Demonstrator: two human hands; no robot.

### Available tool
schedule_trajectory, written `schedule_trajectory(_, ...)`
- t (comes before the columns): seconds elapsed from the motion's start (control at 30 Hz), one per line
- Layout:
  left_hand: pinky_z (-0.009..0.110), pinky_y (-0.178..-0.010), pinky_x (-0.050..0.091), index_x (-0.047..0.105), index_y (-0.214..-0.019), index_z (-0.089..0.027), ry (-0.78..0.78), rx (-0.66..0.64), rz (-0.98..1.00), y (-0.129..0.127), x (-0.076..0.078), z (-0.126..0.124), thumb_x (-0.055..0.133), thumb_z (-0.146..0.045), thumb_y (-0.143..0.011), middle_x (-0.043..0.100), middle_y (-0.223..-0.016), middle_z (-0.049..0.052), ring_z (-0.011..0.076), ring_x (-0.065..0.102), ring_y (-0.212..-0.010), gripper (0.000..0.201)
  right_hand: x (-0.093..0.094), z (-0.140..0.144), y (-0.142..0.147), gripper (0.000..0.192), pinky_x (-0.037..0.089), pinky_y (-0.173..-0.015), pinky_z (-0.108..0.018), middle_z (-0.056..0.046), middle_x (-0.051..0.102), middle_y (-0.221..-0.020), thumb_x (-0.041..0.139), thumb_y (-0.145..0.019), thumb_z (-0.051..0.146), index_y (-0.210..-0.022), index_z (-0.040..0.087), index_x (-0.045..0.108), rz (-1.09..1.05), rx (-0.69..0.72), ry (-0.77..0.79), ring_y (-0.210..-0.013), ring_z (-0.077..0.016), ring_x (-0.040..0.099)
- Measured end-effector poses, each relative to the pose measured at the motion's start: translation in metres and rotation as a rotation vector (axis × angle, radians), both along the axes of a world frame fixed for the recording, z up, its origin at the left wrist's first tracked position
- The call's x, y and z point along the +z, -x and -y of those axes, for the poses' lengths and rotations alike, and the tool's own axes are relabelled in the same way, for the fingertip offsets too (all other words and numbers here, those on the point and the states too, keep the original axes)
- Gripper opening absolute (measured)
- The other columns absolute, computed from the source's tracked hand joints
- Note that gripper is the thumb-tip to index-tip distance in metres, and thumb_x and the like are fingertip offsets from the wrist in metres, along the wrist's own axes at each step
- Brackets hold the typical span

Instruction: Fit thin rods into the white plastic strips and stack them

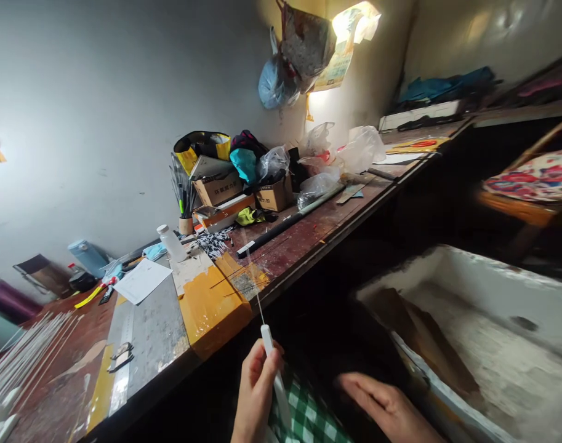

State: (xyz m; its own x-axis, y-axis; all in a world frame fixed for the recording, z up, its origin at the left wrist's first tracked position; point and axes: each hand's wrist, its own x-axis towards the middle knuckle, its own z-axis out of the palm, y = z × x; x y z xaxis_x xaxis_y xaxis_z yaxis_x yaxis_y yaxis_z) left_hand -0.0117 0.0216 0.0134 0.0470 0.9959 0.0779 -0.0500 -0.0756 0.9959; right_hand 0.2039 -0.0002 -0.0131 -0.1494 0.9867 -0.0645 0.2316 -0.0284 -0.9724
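My left hand (259, 381) is closed around the white handle (266, 337) of a thin rod, its thumb pressed along the side. From the handle's top the slender rod (258, 300) points up and away, over the bench edge; its far end is faint against the bench. My right hand (385, 403) is held apart at the lower right, slightly blurred, with fingers stretched out and nothing visible in them. Below and between both hands lies green-and-white checked cloth (311, 411).
Along the wall runs a dark red bench (299, 246). On it are a yellow-taped block (211, 307), a white bottle (172, 243), a paper sheet (143, 281), a dark tube (271, 234), and several white rods (36, 344) at left. A large pale bin (488, 277) stands at right.
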Motion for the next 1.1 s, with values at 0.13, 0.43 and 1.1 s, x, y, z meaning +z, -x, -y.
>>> schedule_trajectory(0.13, 0.023, -0.051, 0.025, 0.050, -0.078, -0.017, 0.088, -0.310, 0.048, -0.009, -0.007, 0.008, 0.049, -0.046, -0.089, 0.040, -0.060, -0.004, 0.0085, 0.034, -0.052, 0.032, 0.024, -0.022, -0.001, 0.037, 0.052, -0.070, -0.029, -0.005, 0.071, -0.102, 0.049, -0.091, 0.048, -0.114, 0.024, 0.066, -0.132, -0.055, -0.093, -0.081, -0.0199, 0.063)
schedule_trajectory(0.43, 0.025, -0.049, 0.015, 0.054, -0.095, -0.018, 0.240, -0.365, -0.035, -0.020, -0.035, 0.016, 0.044, -0.057, -0.088, 0.027, -0.063, -0.005, 0.0095, 0.022, -0.055, 0.041, 0.047, -0.044, 0.028, 0.026, 0.048, -0.060, -0.023, -0.006, 0.073, -0.079, 0.064, -0.086, 0.041, -0.090, 0.016, 0.072, -0.501, -0.002, -0.121, -0.065, -0.0131, 0.061)
schedule_trajectory(1.1, 0.023, -0.063, 0.039, 0.068, -0.102, -0.018, 0.017, -0.030, -0.152, -0.029, -0.050, 0.032, 0.056, -0.047, -0.085, 0.048, -0.063, -0.002, 0.0121, 0.045, -0.060, 0.036, 0.028, -0.045, 0.030, 0.027, 0.041, -0.055, -0.022, 0.002, 0.066, -0.066, 0.067, -0.082, 0.041, -0.071, 0.018, 0.058, -0.464, -0.145, -0.157, -0.052, -0.0086, 0.051)
